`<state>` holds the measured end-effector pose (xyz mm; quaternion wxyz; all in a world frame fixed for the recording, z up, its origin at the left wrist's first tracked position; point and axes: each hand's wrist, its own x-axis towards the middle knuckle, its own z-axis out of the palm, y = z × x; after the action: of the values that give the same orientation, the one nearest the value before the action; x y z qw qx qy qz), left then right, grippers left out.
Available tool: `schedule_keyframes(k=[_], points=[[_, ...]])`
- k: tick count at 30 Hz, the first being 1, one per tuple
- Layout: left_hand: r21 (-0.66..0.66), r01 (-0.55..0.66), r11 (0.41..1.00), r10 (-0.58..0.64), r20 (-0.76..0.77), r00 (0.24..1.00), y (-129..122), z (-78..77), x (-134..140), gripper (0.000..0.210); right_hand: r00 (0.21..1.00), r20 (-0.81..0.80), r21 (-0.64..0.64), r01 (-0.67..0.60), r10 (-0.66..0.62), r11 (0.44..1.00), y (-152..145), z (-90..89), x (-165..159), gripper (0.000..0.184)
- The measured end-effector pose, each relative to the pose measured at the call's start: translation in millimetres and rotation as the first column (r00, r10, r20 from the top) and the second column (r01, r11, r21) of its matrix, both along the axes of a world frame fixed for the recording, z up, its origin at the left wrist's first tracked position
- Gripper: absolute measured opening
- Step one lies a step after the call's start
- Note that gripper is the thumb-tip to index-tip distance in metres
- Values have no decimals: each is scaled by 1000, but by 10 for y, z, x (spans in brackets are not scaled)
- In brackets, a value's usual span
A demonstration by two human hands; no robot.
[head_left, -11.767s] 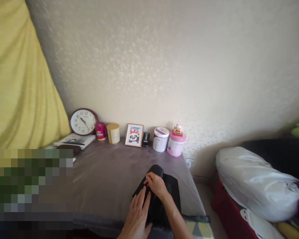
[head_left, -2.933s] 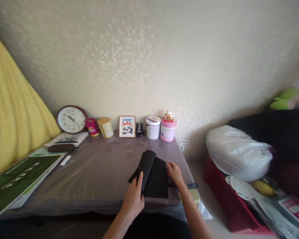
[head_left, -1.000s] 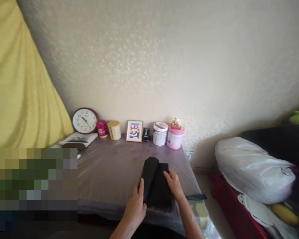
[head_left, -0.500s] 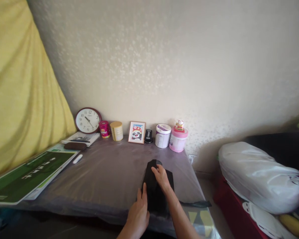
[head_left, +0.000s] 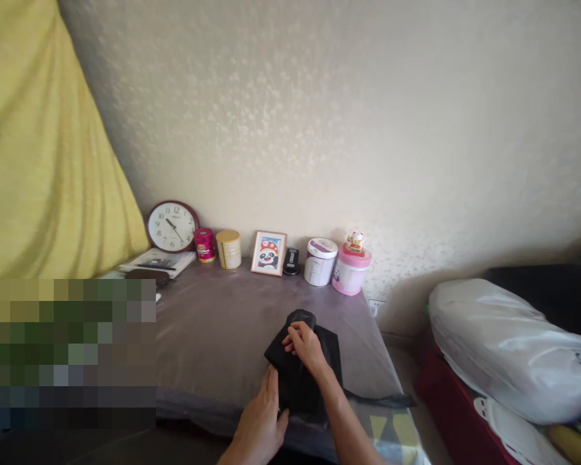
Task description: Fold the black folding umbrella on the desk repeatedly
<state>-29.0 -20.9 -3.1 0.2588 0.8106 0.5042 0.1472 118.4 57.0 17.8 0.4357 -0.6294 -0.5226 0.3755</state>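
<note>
A piece of black folded fabric (head_left: 310,387) lies near the front right of the table, with a dark strap (head_left: 382,400) running out from it to the right. My right hand (head_left: 304,342) is over its upper part, fingers curled in and pressed on the fabric, the thumb close to the index finger. Along the fabric's left edge rests my left hand (head_left: 266,410), its fingers stretched out and its thumb apart below. A corner of the fabric sticks out to the left just above those fingertips.
Along the wall stand a clock (head_left: 173,226), a pink can (head_left: 204,245), a yellow-lidded tin (head_left: 228,250), a panda picture (head_left: 268,253), a black object (head_left: 291,261), and two tubs (head_left: 320,261), one topped by a cat figurine (head_left: 356,243). A white plastic bag (head_left: 503,349) lies right. The lower left is pixelated.
A flap of the black fabric has spread out to the left. My right hand has shifted slightly left with its fingers more curled; my left hand has moved slightly left and down.
</note>
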Motion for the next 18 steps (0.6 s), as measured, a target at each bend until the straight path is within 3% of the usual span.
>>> schedule_keyframes(k=[5,8,12,15,18], points=[[48,-31,998,31,9,999,-70,47,-134,57,997,71,-8,-40,41,999,9,39,-20,14],[231,-60,971,60,9,998,-88,153,-112,48,991,125,-12,-53,54,999,16,54,-7,17],[423,63,904,-66,-8,998,-53,290,-42,51,988,141,3,-65,64,998,10,68,1,18],[443,128,887,-128,-30,991,-35,344,-62,38,989,132,-2,-59,59,998,9,66,-3,18],[427,74,901,-67,-31,997,-43,380,-143,19,990,127,-8,-60,61,998,7,65,-10,19]])
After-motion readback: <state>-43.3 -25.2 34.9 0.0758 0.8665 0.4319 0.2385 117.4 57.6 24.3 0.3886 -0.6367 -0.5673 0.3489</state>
